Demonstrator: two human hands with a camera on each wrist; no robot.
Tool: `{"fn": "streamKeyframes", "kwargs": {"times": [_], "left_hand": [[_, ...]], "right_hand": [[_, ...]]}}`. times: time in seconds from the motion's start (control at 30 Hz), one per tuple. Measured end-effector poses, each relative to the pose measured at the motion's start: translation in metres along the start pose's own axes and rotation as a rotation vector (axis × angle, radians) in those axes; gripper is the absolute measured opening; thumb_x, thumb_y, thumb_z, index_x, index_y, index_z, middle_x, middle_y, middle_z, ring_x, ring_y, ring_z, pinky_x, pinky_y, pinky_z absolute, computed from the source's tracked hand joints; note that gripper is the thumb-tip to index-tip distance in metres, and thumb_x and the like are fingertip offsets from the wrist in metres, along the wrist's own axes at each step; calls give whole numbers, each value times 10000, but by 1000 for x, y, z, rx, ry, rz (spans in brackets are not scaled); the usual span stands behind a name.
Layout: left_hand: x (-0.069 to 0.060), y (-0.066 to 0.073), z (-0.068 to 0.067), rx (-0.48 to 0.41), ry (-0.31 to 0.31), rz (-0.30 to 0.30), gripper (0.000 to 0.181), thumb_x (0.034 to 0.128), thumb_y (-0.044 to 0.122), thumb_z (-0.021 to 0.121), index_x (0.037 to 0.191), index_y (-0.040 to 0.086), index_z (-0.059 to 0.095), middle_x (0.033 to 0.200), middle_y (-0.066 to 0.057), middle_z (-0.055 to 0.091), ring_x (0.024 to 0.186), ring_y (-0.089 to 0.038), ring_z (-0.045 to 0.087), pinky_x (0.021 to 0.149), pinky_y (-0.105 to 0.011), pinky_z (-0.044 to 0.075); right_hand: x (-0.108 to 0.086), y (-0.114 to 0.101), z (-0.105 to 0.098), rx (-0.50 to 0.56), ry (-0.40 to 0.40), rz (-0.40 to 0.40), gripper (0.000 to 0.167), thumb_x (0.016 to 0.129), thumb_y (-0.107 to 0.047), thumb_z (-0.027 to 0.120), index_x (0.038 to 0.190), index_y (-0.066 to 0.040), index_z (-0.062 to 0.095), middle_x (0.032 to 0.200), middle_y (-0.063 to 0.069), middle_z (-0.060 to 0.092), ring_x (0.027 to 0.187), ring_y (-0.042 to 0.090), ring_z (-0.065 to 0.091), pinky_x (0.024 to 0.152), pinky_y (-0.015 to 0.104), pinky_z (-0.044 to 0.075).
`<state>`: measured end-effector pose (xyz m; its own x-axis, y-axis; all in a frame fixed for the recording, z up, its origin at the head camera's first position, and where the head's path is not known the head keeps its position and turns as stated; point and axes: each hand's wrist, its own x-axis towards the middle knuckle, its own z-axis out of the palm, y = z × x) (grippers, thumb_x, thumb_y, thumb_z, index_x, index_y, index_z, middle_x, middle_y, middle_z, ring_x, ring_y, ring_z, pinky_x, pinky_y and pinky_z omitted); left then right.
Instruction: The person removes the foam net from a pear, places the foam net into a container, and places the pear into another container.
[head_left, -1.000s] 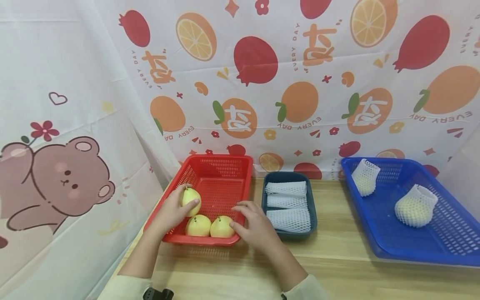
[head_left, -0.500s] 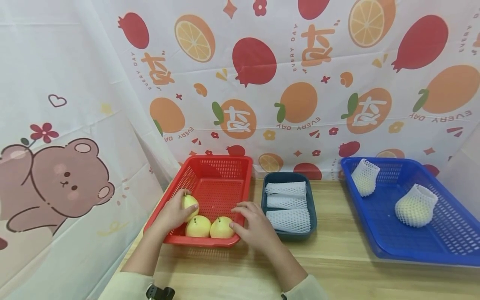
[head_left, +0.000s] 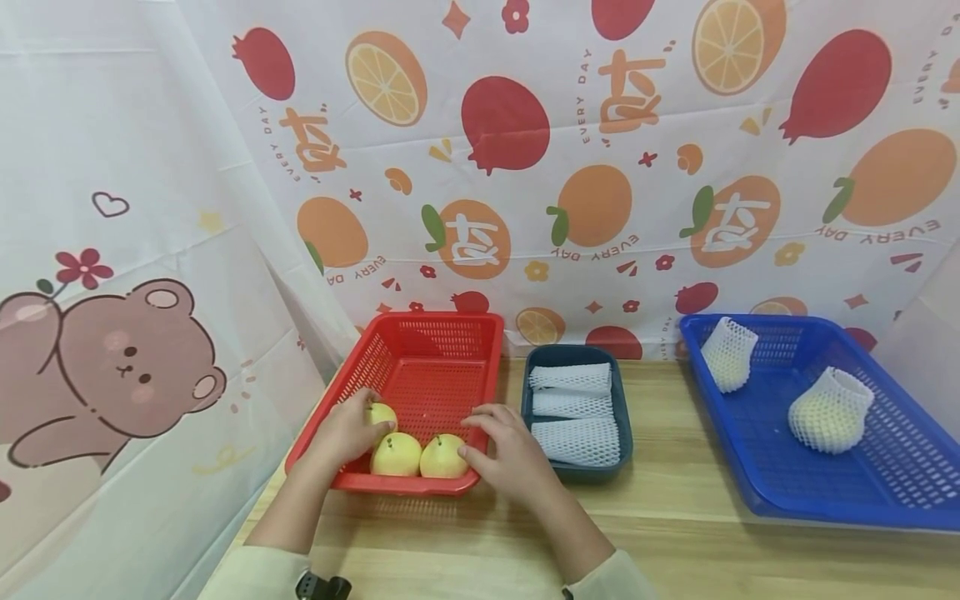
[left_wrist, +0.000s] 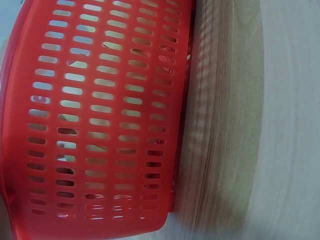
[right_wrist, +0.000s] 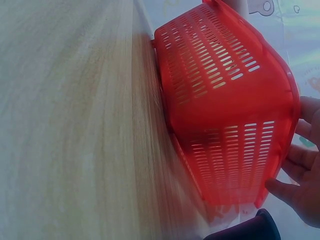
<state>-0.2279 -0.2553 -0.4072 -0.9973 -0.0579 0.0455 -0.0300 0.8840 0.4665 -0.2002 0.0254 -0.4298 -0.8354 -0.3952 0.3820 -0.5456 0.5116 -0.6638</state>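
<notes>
In the head view, my left hand (head_left: 348, 429) holds a pale yellow pear (head_left: 381, 414) low in the left side of the red basket (head_left: 427, 483). Its fingers and thumb partly cover the fruit. Two more pears, a middle one (head_left: 396, 455) and a right one (head_left: 444, 457), sit side by side against the near wall. My right hand (head_left: 513, 454) rests at the basket's right rim, fingers loosely bent over it, thumb near the right pear. The right wrist view has the fingers of this hand (right_wrist: 302, 165) at the rim. The left wrist view is filled mostly by the slotted basket wall (left_wrist: 100, 120), so the left hand's grip is hidden there.
Right of the red basket stands a dark teal tray (head_left: 577, 473) with several white foam net sleeves (head_left: 576, 442). Farther right, a blue basket (head_left: 757, 450) holds two net-wrapped fruits, one upright at the left wall (head_left: 729, 357) and another (head_left: 831, 412) nearer the middle.
My left hand has lowered the pear deeper into the red basket, beside and behind the other two. The right hand has stayed at the rim. The head view has shifted slightly.
</notes>
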Motion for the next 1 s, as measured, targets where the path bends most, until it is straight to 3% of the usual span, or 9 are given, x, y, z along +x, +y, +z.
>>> {"fn": "streamKeyframes", "kwargs": {"times": [0.3,0.47,0.63,0.73,1.0], "left_hand": [[1,1,-3,-1,32,-10,432,887,260,712,1209,-8,607,1056,-182,667,881,-273,588,759,-461,514],[-6,10,-7,42,72,13,480,900,278,692,1277,6,571,1171,-207,648,987,-326,615,817,-529,521],[-22,36,-12,59,144,85,528,925,316,665,1352,41,521,1345,-198,563,1242,-386,524,937,-608,473],[-33,53,-13,40,196,153,514,923,315,675,1351,70,531,1383,-169,537,1305,-369,471,987,-611,445],[-60,100,2,39,284,423,507,874,304,749,1308,98,588,1408,-111,539,1330,-305,480,1096,-531,387]], "right_hand": [[-1,1,0,-2,11,-13,308,903,-336,704,1187,-220,681,1329,-44,576,1311,199,462,1056,478,438],[0,1,0,0,7,-12,304,906,-334,701,1186,-217,683,1327,-46,576,1311,195,460,1060,478,435],[-1,2,-1,-6,-12,-5,313,914,-358,688,1202,-235,674,1337,-60,567,1312,186,462,1049,471,451],[-2,4,-3,2,-12,-17,324,918,-367,684,1212,-231,672,1356,-50,561,1318,192,472,1038,473,462],[-17,16,-18,5,38,-9,380,905,-376,701,1243,-204,666,1421,12,544,1372,236,443,1056,508,440]]}}
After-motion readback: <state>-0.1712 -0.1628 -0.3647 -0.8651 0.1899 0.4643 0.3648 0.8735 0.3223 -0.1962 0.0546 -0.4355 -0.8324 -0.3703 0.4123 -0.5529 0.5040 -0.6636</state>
